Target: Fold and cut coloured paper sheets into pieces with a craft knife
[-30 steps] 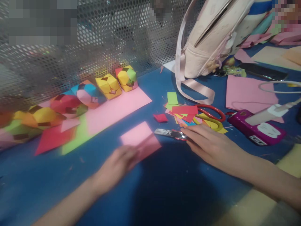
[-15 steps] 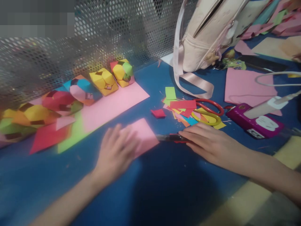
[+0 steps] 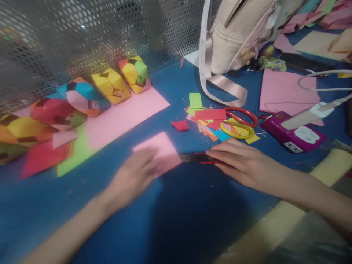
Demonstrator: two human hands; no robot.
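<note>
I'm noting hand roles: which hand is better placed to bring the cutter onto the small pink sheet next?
Probably the right hand: it holds the cutter, its tip beside the pink sheet. The blurred left hand is on or over that sheet.

2 hands (image 3: 139,169) (image 3: 242,161), 1 cutter (image 3: 195,158), 1 pwr strip (image 3: 291,137), 2 scissor hndls (image 3: 238,137) vis.

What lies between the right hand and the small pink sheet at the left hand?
In the head view, a slim dark tool, held by the right hand, spans that stretch; whether its tip touches the pink sheet is unclear.
</note>
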